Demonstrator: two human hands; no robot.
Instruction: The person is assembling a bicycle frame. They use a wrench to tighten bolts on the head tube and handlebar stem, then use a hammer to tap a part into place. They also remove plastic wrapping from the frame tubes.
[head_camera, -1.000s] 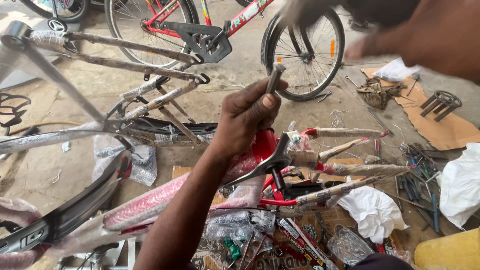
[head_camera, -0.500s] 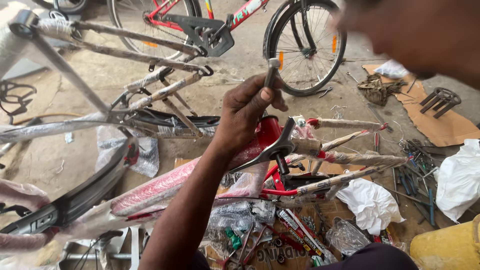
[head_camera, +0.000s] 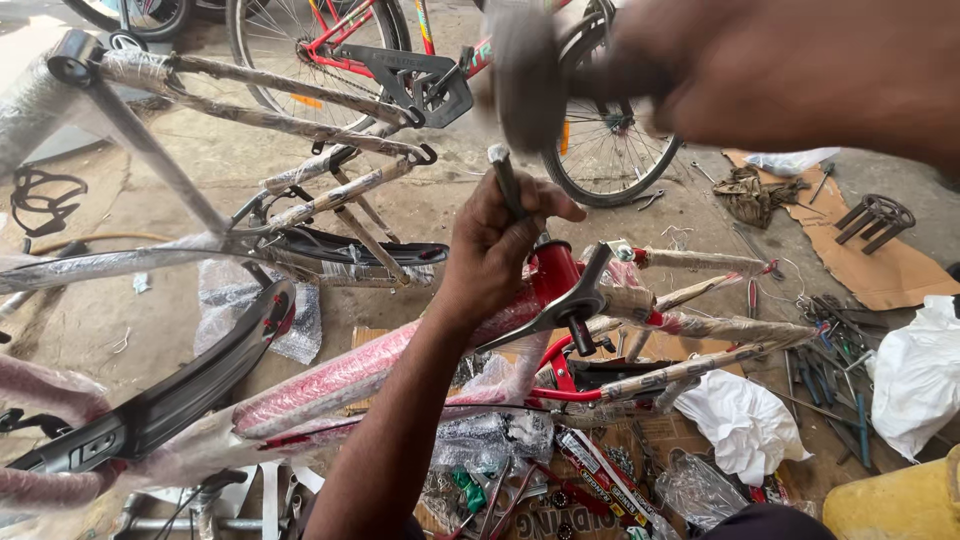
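Left hand (head_camera: 495, 250), centre of frame, fist wrapped tight round upright metal rod (head_camera: 504, 180), rod tip poking above knuckles, lower end set at red bicycle frame (head_camera: 400, 360) near crank arm (head_camera: 560, 305). Right hand (head_camera: 790, 70), upper right, blurred, clenched on dark hammer-like tool (head_camera: 530, 75) raised above rod, well apart from it. Wrapped grey frame (head_camera: 250, 110) upper left. Black mudguard (head_camera: 170, 400) lower left. Red bicycle's wheel (head_camera: 610, 150) behind. White rags (head_camera: 745, 420) lower right.
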